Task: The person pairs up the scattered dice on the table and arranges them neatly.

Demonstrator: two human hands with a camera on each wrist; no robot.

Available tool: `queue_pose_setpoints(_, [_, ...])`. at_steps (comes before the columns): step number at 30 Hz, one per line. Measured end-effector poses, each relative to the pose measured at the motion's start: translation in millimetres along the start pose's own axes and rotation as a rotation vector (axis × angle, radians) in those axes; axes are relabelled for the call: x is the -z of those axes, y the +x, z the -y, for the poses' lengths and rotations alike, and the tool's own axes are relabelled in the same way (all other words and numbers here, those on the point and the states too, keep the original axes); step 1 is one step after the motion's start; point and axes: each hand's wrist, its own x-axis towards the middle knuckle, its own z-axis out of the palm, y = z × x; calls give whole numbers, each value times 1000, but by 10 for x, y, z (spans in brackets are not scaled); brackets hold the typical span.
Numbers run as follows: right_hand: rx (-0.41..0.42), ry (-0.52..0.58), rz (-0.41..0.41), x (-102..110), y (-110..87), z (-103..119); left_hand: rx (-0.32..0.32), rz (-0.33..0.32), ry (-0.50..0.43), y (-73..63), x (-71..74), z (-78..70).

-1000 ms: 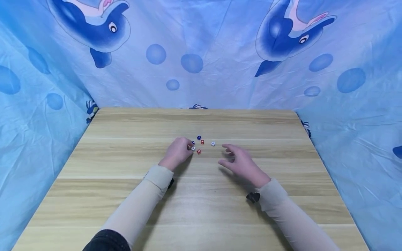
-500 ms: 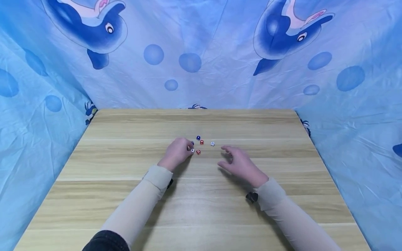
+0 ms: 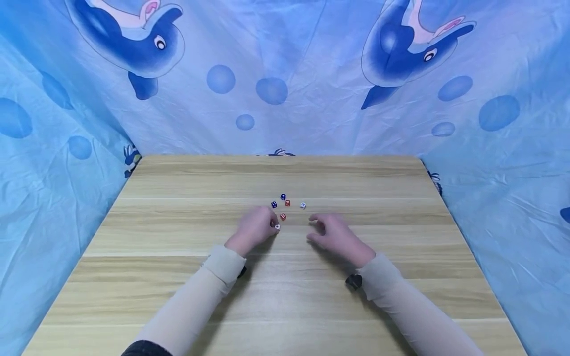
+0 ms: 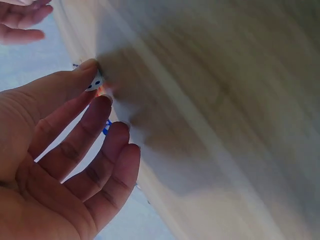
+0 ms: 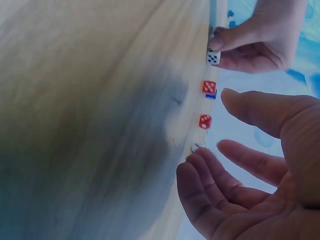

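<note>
So, a blue dolphin-print cloth (image 3: 245, 44) rises behind the wooden table (image 3: 285, 291), where my right hand (image 3: 337, 237) has its thumb and fingers apart and my left hand (image 3: 255, 228) pinches a white die (image 3: 277, 227) between thumb and forefinger. Just beyond that die lies a red die (image 3: 283, 216); farther back sit another red die (image 3: 287, 203), a left blue die (image 3: 273, 204), a farther blue die (image 3: 282, 197) and, toward my right, a second white die (image 3: 303, 205).

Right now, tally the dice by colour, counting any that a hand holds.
Blue dice: 2
Red dice: 2
White dice: 2, one of them pinched in the left hand
Total: 6
</note>
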Motion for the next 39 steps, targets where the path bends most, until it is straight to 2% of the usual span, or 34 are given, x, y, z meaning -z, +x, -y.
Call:
queue_pose_setpoints(5, [31,-15,55,-113,51,34,-35,16,33,-18,-64,-97])
queue_pose_setpoints(9, [61,-41,65,-206,107,62,-41,20,54,-20,-123,-137])
queue_pose_setpoints(19, [66,-69,86,-342,233,110,-5,16,-24,-78,-132,-155])
queue_pose_setpoints(28, [104,-81,75,-378,246,178,11,6,-18,-93,-137,-168])
queue_pose_setpoints(36, [80,-72,80,-367,253,257,39,-6,-96,-93,-164,-216])
queue_pose_setpoints(39, [66,-78,76,-360,298,304,42,-3,-96,-91,-119,-212])
